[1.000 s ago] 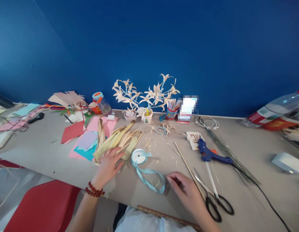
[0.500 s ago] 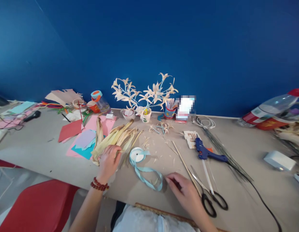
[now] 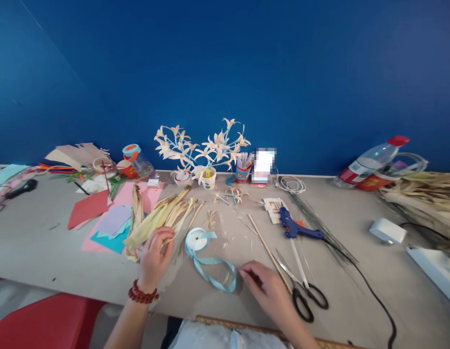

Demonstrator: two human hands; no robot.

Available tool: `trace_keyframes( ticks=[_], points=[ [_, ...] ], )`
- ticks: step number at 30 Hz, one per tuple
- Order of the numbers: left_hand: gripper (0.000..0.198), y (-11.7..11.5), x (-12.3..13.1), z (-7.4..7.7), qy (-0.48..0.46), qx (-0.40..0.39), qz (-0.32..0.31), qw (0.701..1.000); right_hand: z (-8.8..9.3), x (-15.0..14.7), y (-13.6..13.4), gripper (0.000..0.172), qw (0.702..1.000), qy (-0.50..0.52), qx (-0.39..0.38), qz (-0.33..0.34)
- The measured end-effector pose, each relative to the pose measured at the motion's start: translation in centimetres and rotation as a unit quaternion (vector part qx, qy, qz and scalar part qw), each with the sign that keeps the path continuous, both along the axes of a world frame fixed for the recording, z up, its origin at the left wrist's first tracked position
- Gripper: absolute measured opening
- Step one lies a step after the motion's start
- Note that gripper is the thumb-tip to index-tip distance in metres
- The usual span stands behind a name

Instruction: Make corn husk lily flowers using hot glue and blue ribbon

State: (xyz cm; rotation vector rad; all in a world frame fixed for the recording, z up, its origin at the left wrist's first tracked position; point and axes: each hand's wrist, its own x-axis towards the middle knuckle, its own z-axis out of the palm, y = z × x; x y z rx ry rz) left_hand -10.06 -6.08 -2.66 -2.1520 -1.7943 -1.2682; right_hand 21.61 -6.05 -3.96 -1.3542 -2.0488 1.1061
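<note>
My left hand [image 3: 157, 254], with a red bead bracelet [image 3: 142, 293] at the wrist, rests at the near end of a bundle of dried corn husks [image 3: 157, 218]. Its fingers are loosely bent, with the thumb apart, and I see no grip on the husks. Just right of a loop of light blue ribbon [image 3: 213, 261] lies my right hand [image 3: 264, 286], loosely curved and holding nothing I can see. The ribbon runs from a white spool [image 3: 197, 239]. Black-handled scissors [image 3: 301, 293] and a thin stick [image 3: 264, 242] lie beside the right hand.
A blue glue gun [image 3: 297, 228] lies on the right, near thin wires [image 3: 319, 225] and a white adapter [image 3: 387, 230]. Husk flowers [image 3: 217, 145] stand in small pots at the back. Coloured paper [image 3: 88, 208] lies left; a bottle [image 3: 370, 162] leans at right.
The head view has turned slightly right, so the tabletop things appear farther left. Both hands keep nearly the same pose and place beside the husks and ribbon.
</note>
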Motion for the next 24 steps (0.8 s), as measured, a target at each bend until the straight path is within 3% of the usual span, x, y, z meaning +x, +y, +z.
trace_keyframes(
  ticks=[4,9,15,24],
  points=[
    [0.014,0.1,-0.2,-0.1,0.009,0.025,-0.004,1.0,0.2,-0.2,0.2,0.025,1.0,0.001,0.007,-0.003],
    [0.016,0.1,-1.4,-0.6,0.014,0.07,0.05,0.996,0.2,-0.3,0.3,0.026,1.0,-0.007,0.008,-0.003],
    [0.015,-0.4,-1.7,-1.6,0.049,0.052,0.067,0.995,-0.2,-0.3,0.2,0.025,1.0,-0.014,0.014,-0.006],
    [0.014,-0.1,-1.9,-1.1,0.019,0.072,0.098,0.992,-0.6,-0.1,0.2,0.026,1.0,-0.011,0.016,0.003]
  ],
)
